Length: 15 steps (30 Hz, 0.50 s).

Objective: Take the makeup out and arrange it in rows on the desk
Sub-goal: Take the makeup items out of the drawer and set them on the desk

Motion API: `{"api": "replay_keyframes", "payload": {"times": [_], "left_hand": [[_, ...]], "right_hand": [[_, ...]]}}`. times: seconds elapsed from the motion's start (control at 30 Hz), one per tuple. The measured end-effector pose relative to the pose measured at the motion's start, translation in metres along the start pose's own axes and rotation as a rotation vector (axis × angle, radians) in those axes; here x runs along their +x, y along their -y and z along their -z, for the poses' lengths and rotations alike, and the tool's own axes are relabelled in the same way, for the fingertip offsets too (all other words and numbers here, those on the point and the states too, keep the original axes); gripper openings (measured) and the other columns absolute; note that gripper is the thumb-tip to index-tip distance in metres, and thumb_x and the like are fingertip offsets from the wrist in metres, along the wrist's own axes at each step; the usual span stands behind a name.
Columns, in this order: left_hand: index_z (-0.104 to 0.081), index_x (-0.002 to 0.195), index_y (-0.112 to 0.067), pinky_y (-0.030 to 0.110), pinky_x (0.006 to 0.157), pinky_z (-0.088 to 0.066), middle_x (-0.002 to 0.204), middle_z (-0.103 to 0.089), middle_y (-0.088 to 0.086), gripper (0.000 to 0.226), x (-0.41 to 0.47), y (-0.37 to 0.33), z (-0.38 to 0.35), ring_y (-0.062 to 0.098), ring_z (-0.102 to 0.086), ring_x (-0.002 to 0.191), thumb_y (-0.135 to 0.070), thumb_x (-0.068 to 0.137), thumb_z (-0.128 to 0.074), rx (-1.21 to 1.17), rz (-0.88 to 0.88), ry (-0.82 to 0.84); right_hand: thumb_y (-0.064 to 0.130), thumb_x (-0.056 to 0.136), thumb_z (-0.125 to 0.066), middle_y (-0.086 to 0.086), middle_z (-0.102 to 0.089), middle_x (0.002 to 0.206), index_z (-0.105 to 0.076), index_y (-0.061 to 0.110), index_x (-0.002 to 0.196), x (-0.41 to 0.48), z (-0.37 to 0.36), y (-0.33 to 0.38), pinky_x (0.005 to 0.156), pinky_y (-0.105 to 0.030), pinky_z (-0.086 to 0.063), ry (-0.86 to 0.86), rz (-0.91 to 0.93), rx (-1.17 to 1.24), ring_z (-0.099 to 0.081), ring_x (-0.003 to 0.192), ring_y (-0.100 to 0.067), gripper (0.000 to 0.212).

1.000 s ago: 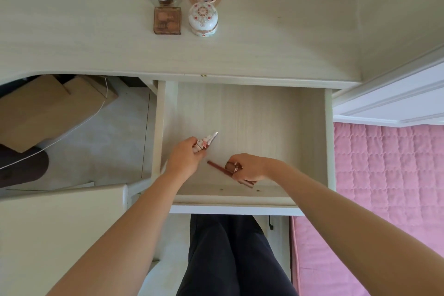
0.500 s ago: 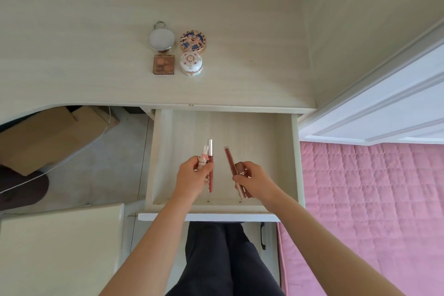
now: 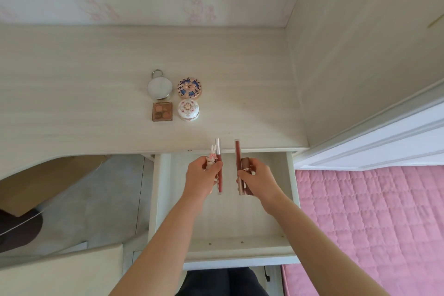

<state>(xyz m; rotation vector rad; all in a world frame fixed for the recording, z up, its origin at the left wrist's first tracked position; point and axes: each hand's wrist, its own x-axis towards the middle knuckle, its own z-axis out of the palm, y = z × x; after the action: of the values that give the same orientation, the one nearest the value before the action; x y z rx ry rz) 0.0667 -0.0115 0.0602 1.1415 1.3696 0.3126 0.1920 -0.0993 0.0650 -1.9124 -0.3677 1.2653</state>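
Note:
My left hand (image 3: 200,179) grips a slim red lip gloss tube (image 3: 219,158) and a small lipstick topped with a white rabbit (image 3: 212,154). My right hand (image 3: 258,180) holds a long dark red lip tube (image 3: 237,155) together with a short brown lipstick (image 3: 245,163). Both hands hover over the open drawer (image 3: 292,194), close to the desk's front edge. On the desk (image 3: 72,94) stand four items in two rows: a white round compact with a ring (image 3: 159,87), a blue-patterned round compact (image 3: 189,87), a brown square palette (image 3: 162,111) and a white domed case (image 3: 188,109).
A tall pale cabinet side (image 3: 360,55) bounds the desk on the right. A pink quilted bed (image 3: 372,223) lies to the right of the drawer. A cardboard box (image 3: 48,180) sits under the desk at left, and a pale chair surface (image 3: 60,271) is at lower left.
Both hands have lifted the lip products out of the drawer and carried them up toward the desk edge. The view has tilted up, showing more desk and wall.

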Motion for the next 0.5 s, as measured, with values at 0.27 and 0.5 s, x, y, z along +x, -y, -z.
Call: {"api": "replay_keyframes", "payload": {"times": [0.27,0.5], "left_hand": [[-0.057,0.070,-0.006,0.035,0.064,-0.045,0.066,-0.058,0.010,0.018,0.055,-0.059,-0.020,0.023,-0.053,0.062,-0.016,0.082,-0.066,0.098,-0.041,-0.032],[-0.047,0.066,-0.016,0.025,0.049,-0.033,0.062,-0.050,-0.001,0.026,0.097,-0.089,-0.038,0.015,-0.049,0.056,-0.019,0.086,-0.063,0.228,-0.061,-0.075]], "right_hand": [[0.009,0.085,-0.056,-0.002,-0.061,0.088,-0.059,0.020,0.096,0.052,0.003,0.059,0.062,-0.034,-0.052,-0.088,0.053,0.019,-0.059,0.073,-0.020,0.016],[0.008,0.085,-0.058,0.004,-0.056,0.080,-0.060,0.012,0.100,0.098,-0.002,0.092,0.060,-0.030,-0.045,-0.170,0.114,-0.122,-0.055,0.072,-0.021,0.016]]}}
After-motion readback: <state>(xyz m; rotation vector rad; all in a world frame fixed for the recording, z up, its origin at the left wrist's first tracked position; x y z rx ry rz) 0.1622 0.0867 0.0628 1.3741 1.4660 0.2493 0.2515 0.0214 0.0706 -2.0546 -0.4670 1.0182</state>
